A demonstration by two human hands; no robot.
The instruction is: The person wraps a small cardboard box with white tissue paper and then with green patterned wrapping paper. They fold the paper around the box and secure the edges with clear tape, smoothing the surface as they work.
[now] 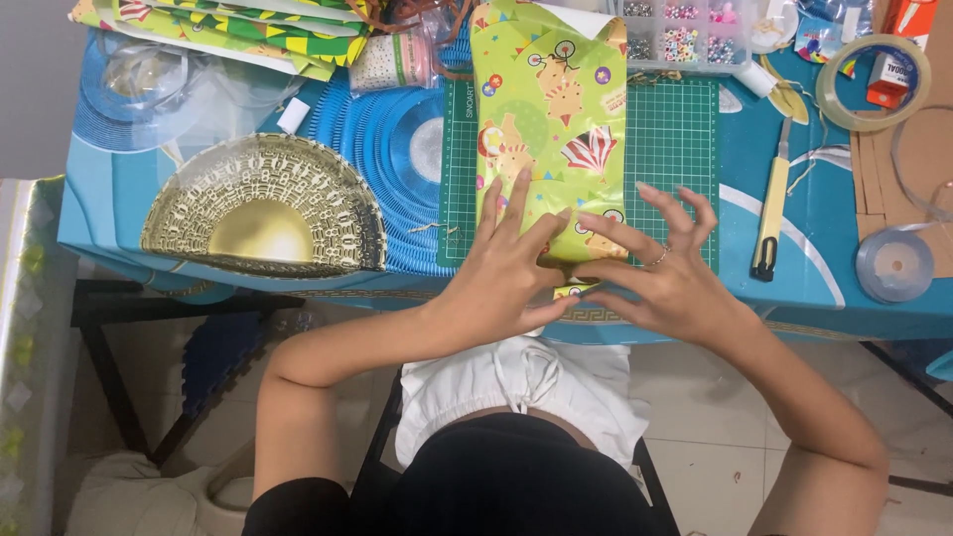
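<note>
A box wrapped in green patterned gift paper (551, 109) lies lengthwise on a green cutting mat (675, 139). Both hands work at the box's near end. My left hand (501, 268) rests flat on the paper with its fingers spread, thumb pressing a fold. My right hand (660, 268), a ring on one finger, pinches the paper flap at the near end with thumb and forefinger while the other fingers are raised and apart.
A gold half-round foil tray (263, 208) and a blue pleated disc (397, 149) lie to the left. To the right are a yellow craft knife (770, 213), a tape roll (874, 79) and a grey ribbon spool (895, 266). A bead box (680, 35) sits at the back.
</note>
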